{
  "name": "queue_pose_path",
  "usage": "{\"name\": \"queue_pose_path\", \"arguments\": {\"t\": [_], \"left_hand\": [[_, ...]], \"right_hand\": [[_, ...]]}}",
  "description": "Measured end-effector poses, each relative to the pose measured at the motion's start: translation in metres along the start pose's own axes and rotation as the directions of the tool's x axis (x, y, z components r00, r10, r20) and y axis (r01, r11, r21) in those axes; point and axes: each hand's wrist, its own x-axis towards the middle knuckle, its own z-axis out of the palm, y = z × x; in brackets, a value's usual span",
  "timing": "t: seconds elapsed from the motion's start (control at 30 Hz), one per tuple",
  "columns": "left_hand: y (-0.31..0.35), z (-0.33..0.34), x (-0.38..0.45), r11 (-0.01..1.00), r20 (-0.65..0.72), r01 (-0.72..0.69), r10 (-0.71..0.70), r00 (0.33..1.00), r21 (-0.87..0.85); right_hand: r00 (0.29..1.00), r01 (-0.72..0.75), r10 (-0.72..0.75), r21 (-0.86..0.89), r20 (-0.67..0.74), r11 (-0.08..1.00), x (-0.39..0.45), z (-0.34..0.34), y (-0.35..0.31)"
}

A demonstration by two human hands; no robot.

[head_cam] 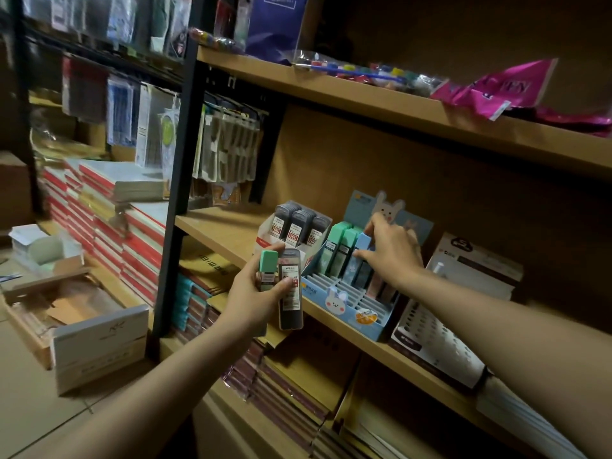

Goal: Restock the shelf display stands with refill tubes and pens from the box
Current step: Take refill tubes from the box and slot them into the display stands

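Wooden shelf [238,226] of a dim stationery store, middle tier. Your left hand [255,293] grips a mint-capped refill tube [267,265] and a dark flat refill tube [290,289] before the shelf edge. Your right hand [392,250] pinches a pale blue-capped tube [362,246] standing in the blue rabbit-print display stand [347,306], beside the white stand of dark tubes [298,226].

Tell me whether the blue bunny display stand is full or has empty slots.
Partly empty. The bunny display stand shows bare front slots; tubes fill only its back rows, where the right hand holds a blue tube.
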Motion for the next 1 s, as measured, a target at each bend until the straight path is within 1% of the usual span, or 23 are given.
{"name": "queue_pose_path", "arguments": {"t": [0.17,0.3,0.43,0.6,0.7,0.77,0.8,0.83,0.9,0.97,1.0], "left_hand": [[0.001,-0.001,-0.001,1.000,0.008,0.011,-0.011,1.000,0.006],[0.001,0.002,-0.003,0.999,0.042,0.032,-0.033,0.999,0.013],[0.002,0.004,-0.006,0.999,0.058,0.035,-0.036,0.998,0.011],[0.005,0.004,-0.008,0.999,0.059,0.034,-0.035,0.998,0.016],[0.005,0.004,-0.010,0.999,0.070,0.029,-0.031,0.997,0.021],[0.005,0.003,-0.012,0.999,0.073,0.025,-0.028,0.997,0.031],[0.005,0.003,-0.012,0.999,0.075,0.021,-0.023,0.997,0.038],[0.005,0.002,-0.012,0.999,0.077,0.014,-0.017,0.997,0.045],[0.006,0.002,-0.012,0.999,0.087,0.005,-0.009,0.996,0.045],[0.006,0.003,-0.013,0.999,0.093,0.008,-0.012,0.996,0.048],[0.006,0.003,-0.013,0.998,0.091,0.009,-0.015,0.996,0.061]], "right_hand": [[0.998,0.011,-0.019,-0.120,-0.064,0.993,-0.002,0.010,0.005],[0.995,-0.015,0.004,-0.102,-0.104,0.995,-0.005,0.014,0.006],[0.996,-0.023,0.014,-0.099,-0.090,0.995,-0.006,0.013,0.006],[0.998,-0.005,0.003,-0.026,-0.060,1.000,-0.009,0.006,0.010],[1.000,0.008,-0.007,-0.059,0.006,0.998,-0.013,0.001,0.014],[1.000,0.025,-0.024,-0.057,0.015,0.998,-0.014,-0.003,0.014],[0.999,0.040,-0.040,0.012,0.001,0.999,-0.015,-0.007,0.012],[0.998,0.058,-0.058,0.130,-0.009,0.990,-0.017,-0.011,0.008],[0.993,0.099,-0.116,0.374,0.021,0.922,-0.020,-0.022,-0.006],[0.968,0.101,-0.202,0.507,0.149,0.856,-0.024,-0.031,-0.024],[0.942,0.087,-0.250,0.555,0.225,0.827,-0.026,-0.034,-0.034]]}}
